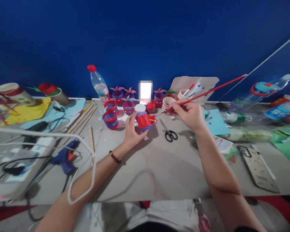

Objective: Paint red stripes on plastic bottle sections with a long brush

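Note:
My left hand (132, 132) is closed around a small bottle (143, 121) with a white cap, painted red in the middle and blue at its lower end. In my right hand (187, 112) is a long red paintbrush (212, 89), its tip low to the left, over a patch of red paint (153, 119) just right of the bottle. Behind the bottle stand several painted cups (128, 108) in red and blue, some with paper leaves. A paper cup (168, 102) is beside my right fingers.
Black scissors (171, 135) lie right of centre. A glue gun (67, 156), wooden sticks (83, 119) and a looping white cable (94, 167) are at left. On the right are a phone (257, 167) and plastic bottles (236, 117). A red-capped bottle (99, 84) stands at the back.

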Demonstrator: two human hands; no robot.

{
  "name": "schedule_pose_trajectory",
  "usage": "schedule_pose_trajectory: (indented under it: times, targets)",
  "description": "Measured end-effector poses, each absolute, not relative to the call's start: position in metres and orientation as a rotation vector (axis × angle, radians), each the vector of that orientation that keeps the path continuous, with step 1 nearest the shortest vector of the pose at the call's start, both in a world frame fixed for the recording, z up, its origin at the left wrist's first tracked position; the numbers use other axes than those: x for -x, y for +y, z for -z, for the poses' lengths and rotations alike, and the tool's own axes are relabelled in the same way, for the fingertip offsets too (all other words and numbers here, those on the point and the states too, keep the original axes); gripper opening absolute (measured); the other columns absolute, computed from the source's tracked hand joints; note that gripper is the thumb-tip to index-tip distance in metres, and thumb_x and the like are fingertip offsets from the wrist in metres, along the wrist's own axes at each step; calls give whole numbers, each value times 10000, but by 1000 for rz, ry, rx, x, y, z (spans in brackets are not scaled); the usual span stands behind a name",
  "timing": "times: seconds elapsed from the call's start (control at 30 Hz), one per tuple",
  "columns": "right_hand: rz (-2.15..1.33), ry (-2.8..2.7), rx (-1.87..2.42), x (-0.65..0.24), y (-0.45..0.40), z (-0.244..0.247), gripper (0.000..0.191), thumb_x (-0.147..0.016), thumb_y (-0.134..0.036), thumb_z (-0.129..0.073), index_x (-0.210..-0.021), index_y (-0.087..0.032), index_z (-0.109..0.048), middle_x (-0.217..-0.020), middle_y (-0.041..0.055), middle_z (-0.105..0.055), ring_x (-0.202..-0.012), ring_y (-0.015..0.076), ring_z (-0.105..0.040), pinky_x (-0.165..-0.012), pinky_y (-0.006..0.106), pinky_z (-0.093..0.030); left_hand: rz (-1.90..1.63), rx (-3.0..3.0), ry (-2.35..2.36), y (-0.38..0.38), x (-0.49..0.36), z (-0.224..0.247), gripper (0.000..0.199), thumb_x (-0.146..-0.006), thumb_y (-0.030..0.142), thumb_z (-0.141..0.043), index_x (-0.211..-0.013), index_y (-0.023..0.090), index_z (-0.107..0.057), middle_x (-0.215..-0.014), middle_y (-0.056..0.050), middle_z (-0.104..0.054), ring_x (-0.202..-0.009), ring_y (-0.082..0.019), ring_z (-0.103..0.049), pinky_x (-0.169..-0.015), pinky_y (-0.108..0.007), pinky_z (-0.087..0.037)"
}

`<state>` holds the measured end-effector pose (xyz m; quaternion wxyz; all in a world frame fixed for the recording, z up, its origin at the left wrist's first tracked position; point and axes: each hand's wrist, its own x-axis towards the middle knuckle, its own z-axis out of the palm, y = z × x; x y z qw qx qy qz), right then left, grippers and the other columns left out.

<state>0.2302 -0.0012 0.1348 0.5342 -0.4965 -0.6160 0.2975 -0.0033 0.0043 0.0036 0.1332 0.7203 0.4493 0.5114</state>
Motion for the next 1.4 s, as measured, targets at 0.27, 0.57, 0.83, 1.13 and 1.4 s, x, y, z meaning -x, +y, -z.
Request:
schedule_pose_trajectory:
  times: [0.27,0.57,0.83,1.13,1.4]
  targets:
    - [-692,-1483,1163,-229,-1,-132,317,-789,-507,-744,-749,-195,-706,-706,54,-740,-630,207,-729,-648,359,-662,-1447,-2034,1288,6,2,2,855,-638,235,-798,-1381,224,-375,-1323,-138,-479,-1259,-313,-498,-1022,-482,-473]
    - [-774,-1538,1119,-224,6,-114,356,-832,-524,-698,-810,-169,-714,-757,65,-732,-678,208,-734,-683,383,-663,-1414,-1926,1323,4,0,2,843,-647,331,-834,-1348,204,-383,-1301,-145,-512,-1208,-302,-553,-977,-461,-501]
    - [-761,-1553,1149,-214,5,-112,391,-808,-546,-704,-799,-156,-710,-822,79,-745,-632,180,-712,-656,356,-662,-1380,-2122,1263,5,2,-2,806,-677,251,-787,-1380,240,-392,-1314,-114,-516,-1237,-303,-519,-1064,-496,-430]
    - [-768,-1571,1104,-207,3,-108,331,-831,-491,-686,-794,-164,-715,-885,87,-755,-693,192,-724,-660,359,-659,-1331,-2211,1281,5,3,-2,827,-632,230,-780,-1361,252,-390,-1318,-111,-518,-1228,-322,-513,-1055,-525,-423]
    - [-562,-1647,1142,-207,2,-106,271,-879,-402,-639,-785,-164,-728,-886,97,-763,-748,215,-722,-659,365,-642,-1318,-2236,1317,5,3,-1,794,-637,233,-783,-1343,247,-419,-1293,-112,-521,-1212,-316,-517,-1047,-514,-434]
